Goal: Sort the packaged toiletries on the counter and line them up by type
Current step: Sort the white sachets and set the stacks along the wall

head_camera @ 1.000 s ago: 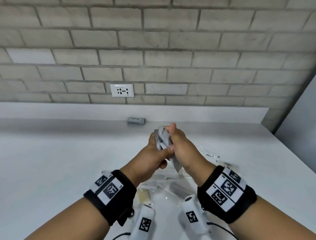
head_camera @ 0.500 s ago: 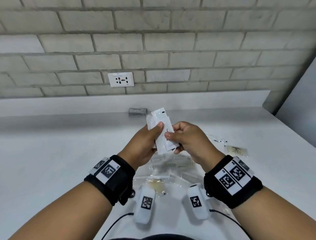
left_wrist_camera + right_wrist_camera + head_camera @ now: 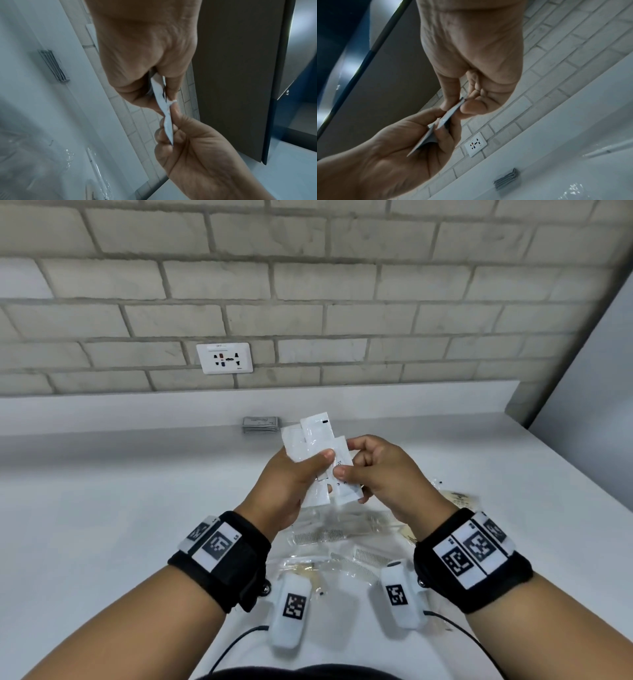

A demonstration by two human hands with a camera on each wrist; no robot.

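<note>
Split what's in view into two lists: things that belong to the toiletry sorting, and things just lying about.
Part of the job:
white sachets, held by left hand and right hand
grey packet stack
clear-wrapped combs
tan-labelled packet

Just there:
wall socket
brick wall

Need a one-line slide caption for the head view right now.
Both hands, left hand and right hand, pinch a fan of white sachets above clear-wrapped combs on the white counter.
</note>
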